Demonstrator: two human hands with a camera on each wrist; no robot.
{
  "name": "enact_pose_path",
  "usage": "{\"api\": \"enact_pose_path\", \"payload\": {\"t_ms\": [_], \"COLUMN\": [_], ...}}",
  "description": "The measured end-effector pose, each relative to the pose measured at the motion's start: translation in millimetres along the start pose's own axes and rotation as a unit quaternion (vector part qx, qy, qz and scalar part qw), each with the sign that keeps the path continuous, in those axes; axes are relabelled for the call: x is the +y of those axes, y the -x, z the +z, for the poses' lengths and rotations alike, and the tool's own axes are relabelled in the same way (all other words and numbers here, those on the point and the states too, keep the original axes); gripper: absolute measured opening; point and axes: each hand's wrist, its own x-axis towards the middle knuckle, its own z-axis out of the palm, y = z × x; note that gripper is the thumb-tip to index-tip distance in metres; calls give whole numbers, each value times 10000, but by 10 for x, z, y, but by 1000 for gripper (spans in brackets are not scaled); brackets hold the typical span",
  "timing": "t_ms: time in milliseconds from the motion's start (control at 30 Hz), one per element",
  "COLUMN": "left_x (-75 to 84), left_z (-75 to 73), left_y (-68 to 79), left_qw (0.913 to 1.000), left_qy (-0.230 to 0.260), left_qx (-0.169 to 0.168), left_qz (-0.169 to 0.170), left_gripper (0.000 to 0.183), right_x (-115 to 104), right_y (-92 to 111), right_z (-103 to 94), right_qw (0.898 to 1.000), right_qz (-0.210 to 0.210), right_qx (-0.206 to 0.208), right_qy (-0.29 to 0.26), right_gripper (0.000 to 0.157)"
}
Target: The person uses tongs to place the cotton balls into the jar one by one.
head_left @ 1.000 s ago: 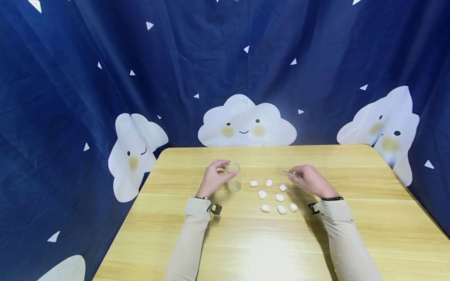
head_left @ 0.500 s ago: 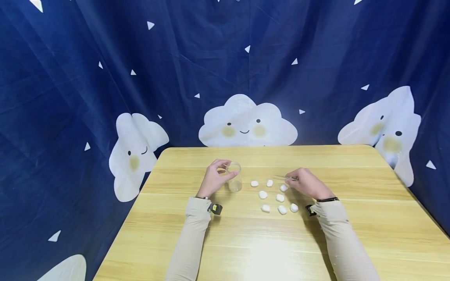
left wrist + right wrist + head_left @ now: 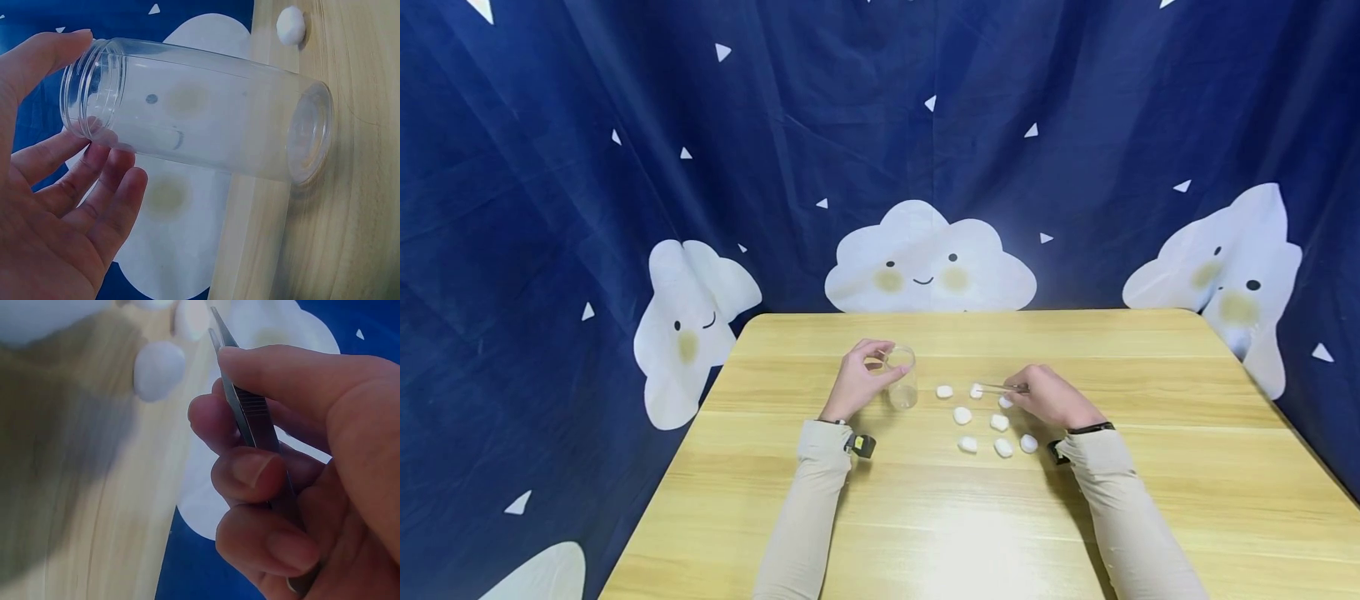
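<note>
Only the left wrist view shows ridged rings at the mouth of the clear, cylindrical jar (image 3: 200,109), pinched by the left hand (image 3: 857,385); the right wrist view shows grooved metal tweezers (image 3: 253,412) gripped by the right hand (image 3: 1051,397), tips slightly apart; the head view alone shows all eight rounded white balls (image 3: 962,415), right of the upright jar on the wood-grained table (image 3: 820,333).
</note>
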Motion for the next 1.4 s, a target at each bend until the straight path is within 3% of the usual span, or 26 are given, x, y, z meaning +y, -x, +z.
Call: {"api": "enact_pose_path", "payload": {"t_ms": [267, 733, 1067, 1400], "left_x": [1, 12, 16, 16], "left_z": [5, 3, -9, -23], "left_y": [-8, -5, -7, -7], "left_qw": [10000, 10000, 9999, 9998], "left_qy": [89, 89, 137, 162], "left_qx": [16, 20, -25, -122], "left_qz": [34, 22, 10, -48], "left_gripper": [47, 48, 50, 52], "right_x": [-6, -22, -30, 1], "right_y": [-2, 6, 13, 11], "right_z": [12, 9, 3, 12], "right_qw": [9998, 9987, 9971, 9964], "right_qz": [92, 123, 126, 148], "right_qx": [-172, 32, 106, 273], "right_qy": [61, 498, 737, 783], "right_gripper": [19, 26, 25, 13]}}
